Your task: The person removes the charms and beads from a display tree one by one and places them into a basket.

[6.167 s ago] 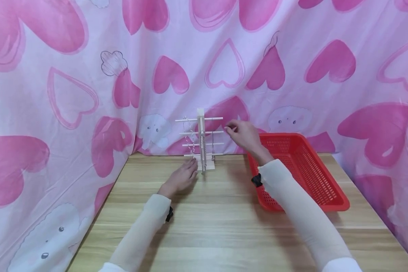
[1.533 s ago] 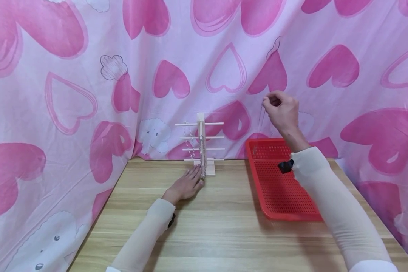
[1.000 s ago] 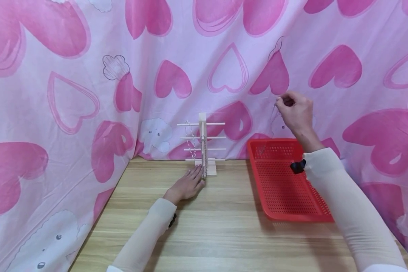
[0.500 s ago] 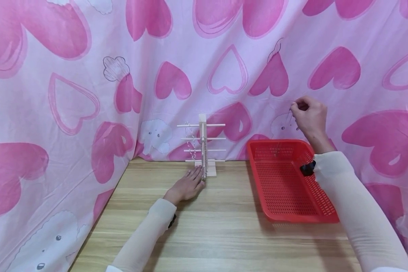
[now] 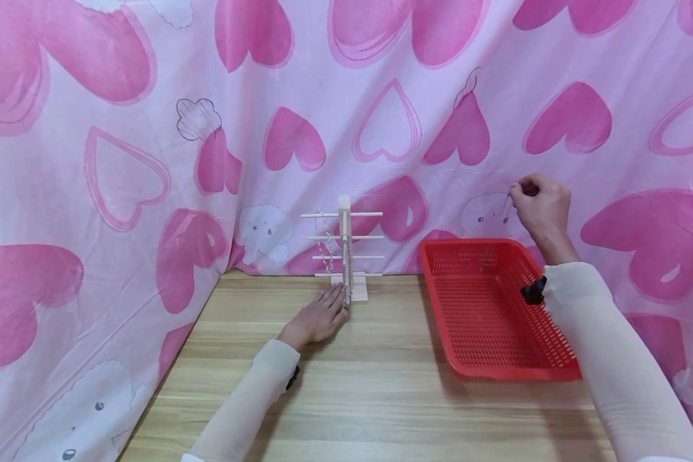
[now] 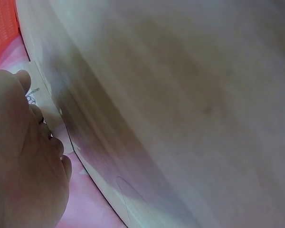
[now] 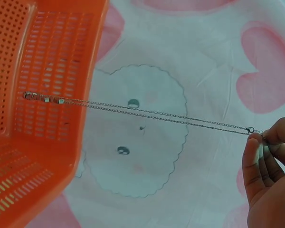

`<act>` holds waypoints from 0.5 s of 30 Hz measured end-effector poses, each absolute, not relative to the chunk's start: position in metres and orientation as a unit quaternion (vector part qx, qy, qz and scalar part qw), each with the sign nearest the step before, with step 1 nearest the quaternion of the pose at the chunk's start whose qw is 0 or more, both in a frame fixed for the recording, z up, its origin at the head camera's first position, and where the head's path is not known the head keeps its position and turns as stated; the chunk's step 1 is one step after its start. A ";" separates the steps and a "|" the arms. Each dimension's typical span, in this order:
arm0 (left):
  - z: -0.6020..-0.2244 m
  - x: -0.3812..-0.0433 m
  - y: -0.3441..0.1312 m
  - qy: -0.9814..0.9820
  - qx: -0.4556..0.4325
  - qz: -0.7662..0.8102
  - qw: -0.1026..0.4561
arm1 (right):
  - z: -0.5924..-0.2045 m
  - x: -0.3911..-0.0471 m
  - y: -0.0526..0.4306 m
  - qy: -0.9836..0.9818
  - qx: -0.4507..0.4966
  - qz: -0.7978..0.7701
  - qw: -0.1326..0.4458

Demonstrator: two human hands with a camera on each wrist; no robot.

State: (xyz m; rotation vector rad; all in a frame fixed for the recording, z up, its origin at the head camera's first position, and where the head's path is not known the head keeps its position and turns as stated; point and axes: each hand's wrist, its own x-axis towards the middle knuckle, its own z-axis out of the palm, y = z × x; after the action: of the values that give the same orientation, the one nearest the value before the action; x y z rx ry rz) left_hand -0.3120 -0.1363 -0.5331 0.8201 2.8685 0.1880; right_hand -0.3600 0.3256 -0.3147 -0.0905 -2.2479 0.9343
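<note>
My right hand (image 5: 545,208) pinches a thin silver chain necklace (image 7: 166,116) near its clasp. The chain hangs down in a long loop, and its beaded lower end overlaps the red plastic basket (image 5: 447,359) in the right wrist view. My left hand (image 5: 317,314) lies with its fingers extended at the foot of a wooden necklace stand (image 5: 344,205), fingertips on its base. Other necklaces hang on the stand: a beaded one (image 5: 325,247) on the left pegs and more chains along the middle post. In the left wrist view the left hand (image 6: 28,156) covers most of the base.
The red basket stands at the right of the wooden table (image 5: 335,410). A pink heart-patterned curtain (image 5: 381,77) hangs close behind the stand and along both sides of the table.
From beside the stand, the right hand rose and moved right over the basket with the necklace, then sank slightly. The left hand shifted slightly nearer the stand's foot, then stayed there.
</note>
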 end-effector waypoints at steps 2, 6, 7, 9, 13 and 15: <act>-0.532 -0.311 -0.137 0.956 0.275 0.069 0.071 | -0.317 -0.359 0.330 -0.872 -0.043 0.352 0.337; -0.533 -0.311 -0.137 0.956 0.278 0.066 0.072 | -0.323 -0.360 0.337 -0.882 -0.054 0.339 0.324; -0.534 -0.311 -0.137 0.956 0.278 0.063 0.073 | -0.325 -0.360 0.339 -0.884 -0.057 0.335 0.321; -0.536 -0.313 -0.137 0.956 0.276 0.058 0.074 | -0.330 -0.360 0.343 -0.888 -0.060 0.332 0.312; -0.540 -0.316 -0.137 0.958 0.272 0.053 0.073 | -0.340 -0.357 0.348 -0.898 -0.062 0.331 0.284; -0.538 -0.316 -0.137 0.958 0.270 0.057 0.078 | -0.346 -0.356 0.350 -0.904 -0.059 0.330 0.267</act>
State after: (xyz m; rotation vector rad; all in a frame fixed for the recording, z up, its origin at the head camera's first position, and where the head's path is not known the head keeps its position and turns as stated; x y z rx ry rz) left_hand -0.3160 -0.1369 -0.5383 0.8072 2.8684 0.1713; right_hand -0.3561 0.3503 -0.3456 -0.1580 -2.4388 0.8908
